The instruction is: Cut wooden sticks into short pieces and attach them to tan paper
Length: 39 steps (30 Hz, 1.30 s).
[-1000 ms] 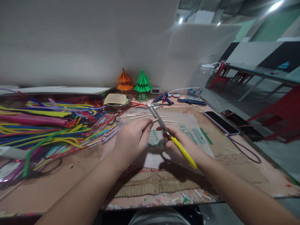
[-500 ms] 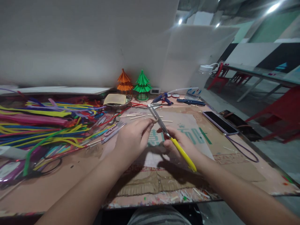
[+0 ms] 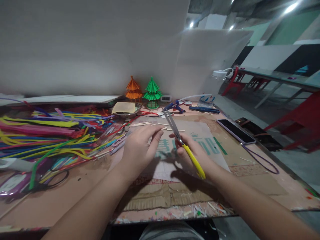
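Observation:
My right hand [image 3: 190, 151] is closed around a pair of scissors [image 3: 192, 160] with yellow handles, its blades slightly parted and pointing away from me. Thumb and fingers of my left hand [image 3: 140, 146] are pinched together on a small pale wooden stick [image 3: 164, 128]; only its tip shows, just left of the blades. Beyond the hands, more thin wooden sticks [image 3: 140, 124] lie on a white printed sheet [image 3: 200, 128]. Both hands hover above that sheet, which rests on cardboard [image 3: 155, 196].
Colourful pipe cleaners [image 3: 50, 140] heap up at the left. Toward the back stand an orange tower model [image 3: 132, 89] and a green one [image 3: 152, 91], with a blue glue gun [image 3: 176, 106] nearby. A phone [image 3: 236, 130] and a clear bottle [image 3: 218, 83] are on the right.
The scissors have drawn slightly right, away from the stick, and their blades have parted a little. Pinching the stick, my left hand stays nearly in place.

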### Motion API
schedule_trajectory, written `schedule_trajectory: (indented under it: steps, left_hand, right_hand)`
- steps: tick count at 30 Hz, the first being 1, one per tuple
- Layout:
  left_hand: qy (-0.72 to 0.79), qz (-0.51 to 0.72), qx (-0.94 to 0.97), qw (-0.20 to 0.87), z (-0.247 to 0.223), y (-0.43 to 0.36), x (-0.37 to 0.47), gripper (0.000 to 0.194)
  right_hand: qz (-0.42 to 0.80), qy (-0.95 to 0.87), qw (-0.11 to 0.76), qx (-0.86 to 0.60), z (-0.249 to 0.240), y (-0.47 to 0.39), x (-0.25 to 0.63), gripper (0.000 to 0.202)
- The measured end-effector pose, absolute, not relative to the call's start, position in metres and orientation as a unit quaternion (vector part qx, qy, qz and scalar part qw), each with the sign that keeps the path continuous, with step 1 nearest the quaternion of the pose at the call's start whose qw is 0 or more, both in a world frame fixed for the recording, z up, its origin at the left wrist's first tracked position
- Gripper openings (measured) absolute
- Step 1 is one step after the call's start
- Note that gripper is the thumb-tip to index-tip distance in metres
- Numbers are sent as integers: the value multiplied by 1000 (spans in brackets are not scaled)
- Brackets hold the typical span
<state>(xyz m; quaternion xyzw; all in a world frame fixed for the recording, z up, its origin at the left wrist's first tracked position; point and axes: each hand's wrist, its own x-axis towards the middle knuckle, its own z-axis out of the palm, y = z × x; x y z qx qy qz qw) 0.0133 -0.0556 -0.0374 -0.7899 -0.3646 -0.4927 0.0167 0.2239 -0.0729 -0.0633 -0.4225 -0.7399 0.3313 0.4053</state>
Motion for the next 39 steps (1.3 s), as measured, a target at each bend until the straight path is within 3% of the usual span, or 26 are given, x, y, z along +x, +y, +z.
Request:
schedule_trajectory:
  steps: [12,32,39]
  left_hand:
    - [-360,-476,-801,47,-38,-57,12,21]
    - [-385,-439,-811,46,-38,-56,11,20]
    - [-378,-451,-807,42,-39,-54,12,18]
  right_hand:
    - [351,-746,391,-409,-65,-77,221,64]
    - [327,-749,385,-429,-56,-78,221,47]
    - [380,-722,367,-447,-58,-79,217,48]
